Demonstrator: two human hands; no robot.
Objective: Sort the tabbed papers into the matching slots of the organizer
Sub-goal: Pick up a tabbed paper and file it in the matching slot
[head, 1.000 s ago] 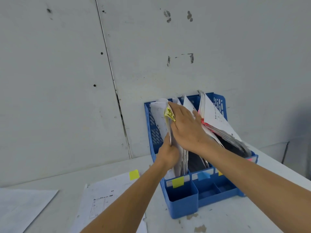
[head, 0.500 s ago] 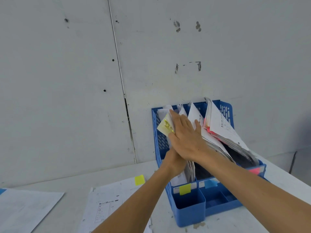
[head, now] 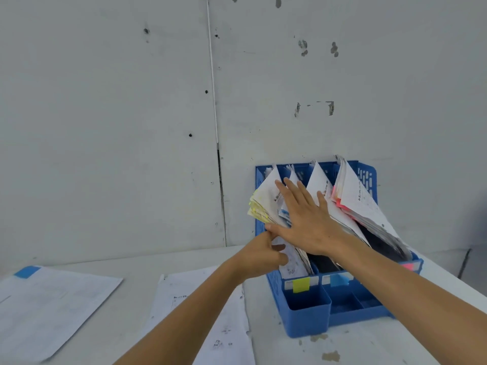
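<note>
Yellow-tabbed papers (head: 263, 204) under flat right fingers (head: 292, 196)

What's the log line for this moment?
step: seating yellow-tabbed papers in organizer, yellow-labelled slot | left hand: pinches their lower edge | right hand: flat, pressing papers

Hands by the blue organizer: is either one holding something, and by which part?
The left hand grips the yellow-tabbed papers by their lower front edge. The right hand holds nothing; it lies flat on them.
</note>
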